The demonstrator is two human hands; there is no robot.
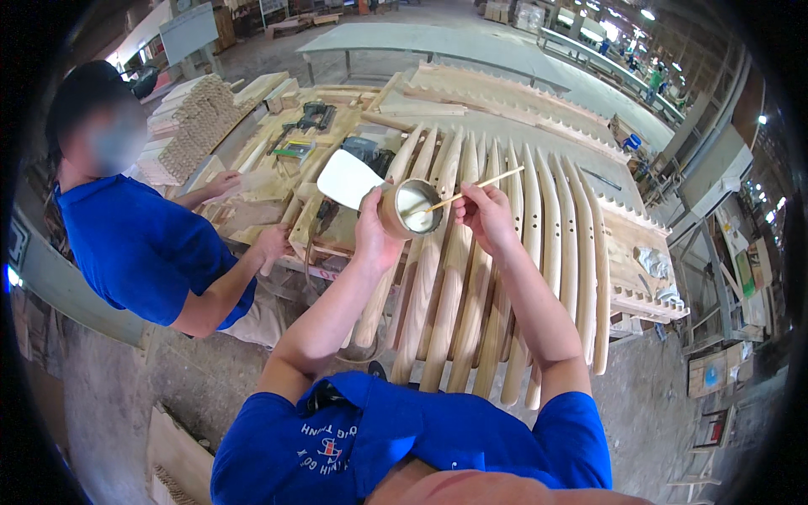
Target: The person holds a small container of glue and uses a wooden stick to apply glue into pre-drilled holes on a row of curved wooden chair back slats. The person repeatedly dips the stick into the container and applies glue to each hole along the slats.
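Observation:
My left hand [372, 229] holds a small round tin [411, 209] tilted toward me, with white glue inside. A thin wooden stick [475, 188] is pinched in my right hand [486, 215], its tip dipped into the tin. Both hands hover over a row of long curved wooden slats [505, 252] laid side by side on a workbench. A white lid-like plate [348, 178] lies just left of the tin.
A co-worker in a blue shirt [143, 244] stands at left, hands on wood parts on the bench. Power tools [313, 116] and stacked notched wooden pieces [198, 114] lie beyond. A notched rail [648, 299] edges the slats at right. Concrete floor lies below.

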